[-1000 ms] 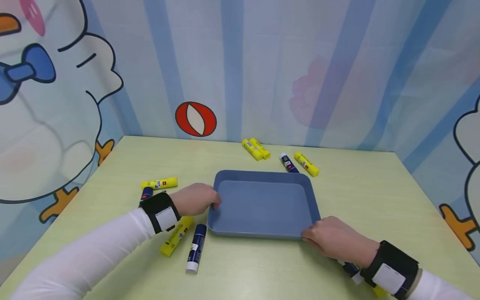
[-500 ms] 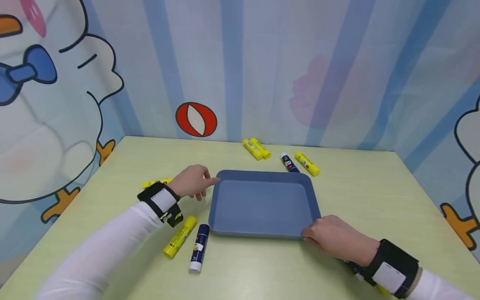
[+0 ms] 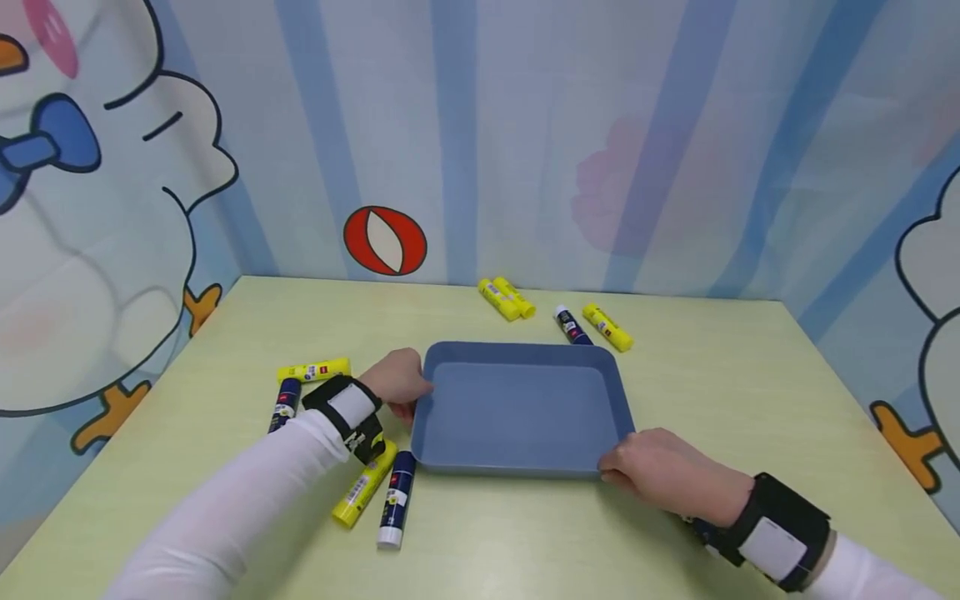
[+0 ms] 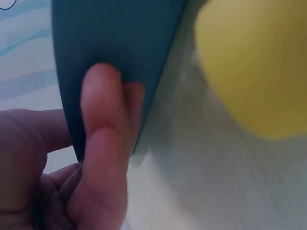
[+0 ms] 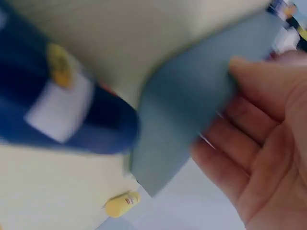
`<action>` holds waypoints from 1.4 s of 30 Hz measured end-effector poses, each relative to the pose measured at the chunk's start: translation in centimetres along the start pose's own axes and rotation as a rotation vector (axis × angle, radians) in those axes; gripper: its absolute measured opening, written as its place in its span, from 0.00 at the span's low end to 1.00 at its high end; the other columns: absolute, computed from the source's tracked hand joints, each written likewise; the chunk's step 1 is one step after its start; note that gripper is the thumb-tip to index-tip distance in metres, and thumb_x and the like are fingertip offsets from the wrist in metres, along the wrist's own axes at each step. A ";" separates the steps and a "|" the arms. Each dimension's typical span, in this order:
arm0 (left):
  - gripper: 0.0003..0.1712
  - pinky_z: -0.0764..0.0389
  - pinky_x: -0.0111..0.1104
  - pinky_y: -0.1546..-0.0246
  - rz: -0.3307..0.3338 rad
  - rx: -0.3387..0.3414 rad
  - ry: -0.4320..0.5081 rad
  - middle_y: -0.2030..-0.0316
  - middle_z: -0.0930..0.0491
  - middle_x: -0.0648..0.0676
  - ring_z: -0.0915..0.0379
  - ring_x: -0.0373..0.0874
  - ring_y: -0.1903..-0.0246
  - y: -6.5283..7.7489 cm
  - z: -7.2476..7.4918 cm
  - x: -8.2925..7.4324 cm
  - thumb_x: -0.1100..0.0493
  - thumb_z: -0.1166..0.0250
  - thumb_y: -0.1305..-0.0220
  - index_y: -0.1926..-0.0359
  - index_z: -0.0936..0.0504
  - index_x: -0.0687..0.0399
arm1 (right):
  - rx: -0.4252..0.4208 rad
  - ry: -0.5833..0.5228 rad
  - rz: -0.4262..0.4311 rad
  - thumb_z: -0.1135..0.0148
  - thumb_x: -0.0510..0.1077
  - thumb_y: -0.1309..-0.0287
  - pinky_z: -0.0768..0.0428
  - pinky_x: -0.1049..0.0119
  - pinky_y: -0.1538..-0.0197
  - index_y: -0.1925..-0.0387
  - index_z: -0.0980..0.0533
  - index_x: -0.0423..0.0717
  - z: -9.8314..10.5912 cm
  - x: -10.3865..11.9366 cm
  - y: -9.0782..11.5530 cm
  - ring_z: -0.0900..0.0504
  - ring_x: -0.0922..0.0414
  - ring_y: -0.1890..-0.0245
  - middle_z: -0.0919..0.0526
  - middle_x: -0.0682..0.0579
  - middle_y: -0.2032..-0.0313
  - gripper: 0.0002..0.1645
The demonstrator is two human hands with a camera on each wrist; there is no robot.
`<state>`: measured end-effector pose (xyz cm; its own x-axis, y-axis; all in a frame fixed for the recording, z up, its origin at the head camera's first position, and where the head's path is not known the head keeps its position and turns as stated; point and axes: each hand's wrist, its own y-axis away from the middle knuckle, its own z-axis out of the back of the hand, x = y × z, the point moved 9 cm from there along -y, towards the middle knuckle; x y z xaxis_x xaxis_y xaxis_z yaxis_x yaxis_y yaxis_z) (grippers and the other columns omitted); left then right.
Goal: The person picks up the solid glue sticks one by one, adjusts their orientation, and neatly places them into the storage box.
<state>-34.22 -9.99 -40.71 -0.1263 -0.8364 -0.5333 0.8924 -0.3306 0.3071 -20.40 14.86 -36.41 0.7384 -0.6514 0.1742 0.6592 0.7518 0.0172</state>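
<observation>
A shallow blue-grey tray (image 3: 525,408) lies on the table between both hands. My left hand (image 3: 397,381) pinches its left side, the thumb over the rim and the fingers against the outer wall, as the left wrist view shows. At the near right corner my right hand (image 3: 667,467) grips the tray, thumb on the outer wall (image 5: 177,105) and fingers over the rim. Below the left wrist lie a yellow glue stick (image 3: 365,485) and a navy glue stick (image 3: 397,504). Another navy glue stick (image 5: 62,91) is partly hidden under the right wrist.
Left of the left hand lie a yellow glue stick (image 3: 313,370) and a navy one (image 3: 285,404). Beyond the tray are a yellow pair (image 3: 498,298), a navy stick (image 3: 572,325) and a yellow stick (image 3: 607,327). A printed curtain (image 3: 517,150) stands behind the table.
My left hand loosened from the tray's left side, shifted toward the far left corner with fingers spread, then closed on the left rim again. The right hand keeps its grip; the tray stays put.
</observation>
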 end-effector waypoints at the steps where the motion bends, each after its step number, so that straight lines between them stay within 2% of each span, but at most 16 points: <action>1: 0.20 0.23 0.30 0.87 0.002 -0.002 0.004 0.90 0.22 0.54 0.25 0.42 0.91 -0.1 0.0 0.1 0.63 0.41 0.36 0.85 0.23 0.64 | -0.017 -0.016 -0.020 0.35 0.40 0.40 0.29 0.71 0.75 0.72 0.20 0.49 0.6 -0.2 0.1 0.29 0.69 0.81 0.24 0.64 0.79 0.05; 2: 0.20 0.23 0.30 0.87 0.004 -0.004 0.008 0.90 0.22 0.54 0.25 0.42 0.91 -0.1 -0.1 0.3 0.63 0.41 0.36 0.85 0.23 0.64 | -0.042 -0.026 -0.045 0.35 0.41 0.39 0.26 0.69 0.73 0.68 0.19 0.48 1.4 -0.6 0.3 0.25 0.67 0.79 0.21 0.63 0.76 0.02; 3: 0.20 0.24 0.30 0.87 0.007 -0.005 0.011 0.90 0.22 0.55 0.25 0.42 0.91 -0.2 -0.1 0.4 0.63 0.41 0.36 0.85 0.23 0.64 | -0.072 -0.032 -0.080 0.35 0.43 0.38 0.23 0.67 0.70 0.63 0.18 0.47 2.3 -1.0 0.6 0.21 0.65 0.75 0.18 0.60 0.72 0.04; 6: 0.19 0.24 0.30 0.87 0.026 -0.008 0.029 0.90 0.22 0.55 0.25 0.42 0.91 -0.2 -0.1 0.8 0.63 0.40 0.36 0.83 0.23 0.65 | -0.191 0.000 -0.209 0.36 0.47 0.38 0.19 0.57 0.62 0.51 0.20 0.43 5.4 -3.0 2.1 0.16 0.55 0.62 0.15 0.51 0.58 0.17; 9: 0.17 0.24 0.30 0.87 0.042 -0.010 0.041 0.89 0.22 0.55 0.24 0.42 0.91 -0.1 -0.1 1.0 0.63 0.39 0.36 0.82 0.23 0.65 | -0.214 0.024 -0.366 0.37 0.54 0.37 0.20 0.51 0.60 0.43 0.25 0.41 6.6 -5.5 4.2 0.17 0.48 0.57 0.17 0.44 0.52 0.28; 11: 0.17 0.23 0.30 0.86 0.048 -0.011 0.041 0.89 0.22 0.55 0.24 0.42 0.91 -0.1 -0.1 1.0 0.63 0.39 0.36 0.81 0.23 0.65 | -0.189 0.014 -0.458 0.40 0.59 0.37 0.20 0.49 0.60 0.39 0.29 0.37 6.1 -7.2 5.7 0.18 0.45 0.55 0.20 0.39 0.48 0.35; 14: 0.17 0.23 0.30 0.86 0.049 -0.013 0.038 0.89 0.22 0.55 0.24 0.42 0.91 -0.1 -0.2 1.0 0.62 0.39 0.35 0.81 0.23 0.65 | -0.114 -0.022 -0.587 0.43 0.66 0.38 0.20 0.47 0.63 0.35 0.36 0.33 4.1 -9.7 8.0 0.20 0.39 0.55 0.27 0.30 0.43 0.47; 17: 0.18 0.22 0.30 0.85 0.047 -0.010 0.036 0.89 0.22 0.55 0.24 0.42 0.90 -0.1 -0.3 1.0 0.62 0.39 0.35 0.81 0.22 0.66 | -0.039 -0.064 -0.680 0.46 0.71 0.39 0.21 0.47 0.66 0.32 0.46 0.28 1.8 -11.6 10.4 0.21 0.34 0.57 0.38 0.21 0.40 0.57; 21: 0.18 0.22 0.30 0.85 0.053 -0.004 0.036 0.89 0.21 0.55 0.23 0.43 0.90 0.0 -0.4 0.8 0.62 0.39 0.34 0.81 0.20 0.66 | 0.036 -0.111 -0.779 0.48 0.74 0.41 0.22 0.48 0.71 0.30 0.56 0.24 -0.3 -13.4 13.3 0.20 0.34 0.63 0.48 0.15 0.39 0.65; 23: 0.18 0.22 0.31 0.85 0.060 -0.005 0.036 0.89 0.21 0.55 0.23 0.43 0.90 0.1 -0.3 0.8 0.61 0.39 0.35 0.81 0.21 0.66 | 0.076 -0.119 -0.836 0.49 0.76 0.42 0.23 0.49 0.73 0.31 0.58 0.22 -1.1 -14.0 14.5 0.19 0.37 0.69 0.50 0.14 0.40 0.68; 26: 0.18 0.22 0.31 0.85 0.057 -0.010 0.037 0.89 0.21 0.55 0.23 0.44 0.90 0.0 -0.2 0.8 0.62 0.39 0.35 0.82 0.21 0.65 | 0.150 -0.085 -0.920 0.49 0.79 0.46 0.22 0.46 0.68 0.33 0.55 0.19 -2.2 -14.6 15.9 0.20 0.36 0.69 0.46 0.13 0.43 0.71; 30: 0.19 0.23 0.30 0.85 0.051 -0.011 0.036 0.88 0.21 0.55 0.24 0.44 0.90 -0.1 -0.1 0.8 0.62 0.39 0.35 0.83 0.22 0.65 | 0.229 -0.037 -0.974 0.46 0.78 0.47 0.22 0.45 0.64 0.38 0.45 0.17 -3.1 -14.6 17.2 0.22 0.34 0.65 0.36 0.16 0.50 0.67; 34: 0.19 0.21 0.31 0.84 0.055 -0.003 0.041 0.88 0.21 0.55 0.22 0.45 0.88 -0.1 -0.1 0.7 0.62 0.40 0.35 0.83 0.22 0.65 | 0.260 -0.001 -0.985 0.39 0.70 0.45 0.23 0.57 0.70 0.46 0.34 0.18 -3.4 -14.3 17.8 0.24 0.48 0.73 0.27 0.30 0.64 0.55; 36: 0.19 0.21 0.31 0.83 0.053 0.005 0.050 0.87 0.21 0.56 0.22 0.45 0.88 0.0 -0.1 0.7 0.62 0.40 0.35 0.83 0.22 0.65 | 0.254 -0.007 -0.993 0.36 0.64 0.44 0.27 0.62 0.72 0.52 0.31 0.19 -3.6 -14.3 18.0 0.28 0.54 0.77 0.27 0.40 0.71 0.48; 38: 0.19 0.20 0.32 0.82 0.045 0.016 0.055 0.87 0.21 0.56 0.21 0.45 0.88 0.0 -0.1 0.5 0.63 0.41 0.35 0.83 0.22 0.65 | 0.238 -0.022 -0.999 0.34 0.59 0.43 0.31 0.65 0.73 0.56 0.29 0.19 -3.7 -14.3 18.1 0.31 0.56 0.79 0.29 0.47 0.76 0.41; 42: 0.19 0.20 0.32 0.82 0.046 0.029 0.059 0.87 0.21 0.56 0.21 0.45 0.87 0.1 -0.1 0.3 0.63 0.41 0.34 0.83 0.22 0.65 | 0.218 -0.050 -1.021 0.33 0.52 0.42 0.31 0.65 0.73 0.63 0.28 0.24 -4.0 -14.7 18.5 0.32 0.56 0.80 0.30 0.51 0.79 0.30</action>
<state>-34.15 -10.21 -40.96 -0.0589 -0.8239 -0.5637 0.8835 -0.3060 0.3548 -18.52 37.93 -42.63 -0.1654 -0.9861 0.0175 0.9229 -0.1485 0.3553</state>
